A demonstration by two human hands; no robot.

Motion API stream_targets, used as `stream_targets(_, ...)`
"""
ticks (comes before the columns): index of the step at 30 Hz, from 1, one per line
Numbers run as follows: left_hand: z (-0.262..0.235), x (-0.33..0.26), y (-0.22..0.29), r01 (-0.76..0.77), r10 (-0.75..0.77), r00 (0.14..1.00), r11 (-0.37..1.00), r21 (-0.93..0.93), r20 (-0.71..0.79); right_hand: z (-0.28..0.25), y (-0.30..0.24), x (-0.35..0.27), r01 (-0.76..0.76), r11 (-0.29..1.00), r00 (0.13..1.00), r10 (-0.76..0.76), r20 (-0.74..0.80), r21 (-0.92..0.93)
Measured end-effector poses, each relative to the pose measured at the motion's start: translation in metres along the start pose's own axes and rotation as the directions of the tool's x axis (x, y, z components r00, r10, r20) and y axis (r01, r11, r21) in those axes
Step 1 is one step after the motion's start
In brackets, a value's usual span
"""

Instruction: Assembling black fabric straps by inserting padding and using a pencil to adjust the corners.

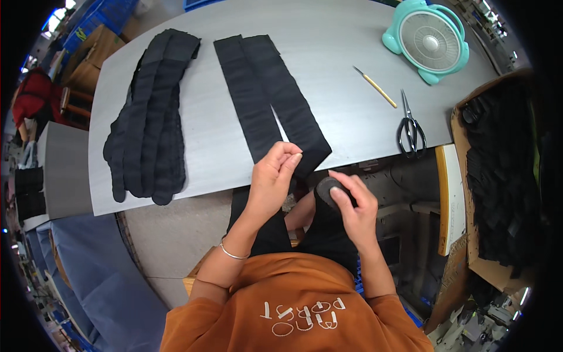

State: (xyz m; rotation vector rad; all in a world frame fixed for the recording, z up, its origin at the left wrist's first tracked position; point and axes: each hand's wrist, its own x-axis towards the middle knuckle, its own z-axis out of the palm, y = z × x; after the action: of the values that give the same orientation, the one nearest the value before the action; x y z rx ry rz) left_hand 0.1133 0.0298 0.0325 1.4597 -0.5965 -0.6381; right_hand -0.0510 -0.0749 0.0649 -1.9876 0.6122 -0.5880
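My left hand [274, 176] is closed in a pinch over the lower ends of the black fabric strips [258, 82] at the table's near edge. What its fingertips hold, if anything, is too small to make out. To its right, just off the edge, my right hand [356, 208] grips a dark fabric piece with a rounded end [330, 192] between thumb and fingers. Whether this piece joins the strips is hidden. The two strips lie side by side, with a narrow gap opening toward me. A thick pile of black strips with rounded ends [149, 123] lies at the left.
On the grey table [328, 64], black-handled scissors [411, 129] and a thin yellow-handled tool [378, 89] lie at the right. A turquoise fan [428, 41] stands behind them. A cardboard box [459, 126] of black fabric is at far right. A person in red [36, 97] is at far left.
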Motion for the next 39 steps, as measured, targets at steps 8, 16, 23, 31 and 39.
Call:
stream_targets(8,-0.01,-0.008,0.023,0.185,-0.146,0.976,0.947,-0.261,0.162,0.02,0.002,0.028,-0.117,0.977,0.992,0.122,-0.019,0.176)
stream_targets(16,-0.026,-0.009,0.006,0.494,-0.344,0.865,0.71,-0.502,0.365,0.018,-0.004,0.034,-0.219,0.938,0.967,0.173,0.185,0.269)
stream_targets(23,-0.022,-0.007,-0.006,0.626,-0.304,0.772,0.517,-0.583,0.559,0.007,-0.002,0.034,-0.22,0.923,0.966,0.161,0.2,0.316)
stream_targets(31,-0.019,-0.009,-0.006,0.615,-0.372,0.777,0.625,-0.482,0.508,0.012,0.0,0.035,-0.203,0.922,0.973,0.152,0.174,0.329)
stream_targets(39,-0.01,-0.006,0.01,0.509,-0.362,0.848,0.76,-0.404,0.388,0.012,0.013,0.032,-0.206,0.893,0.978,0.177,0.11,0.4)
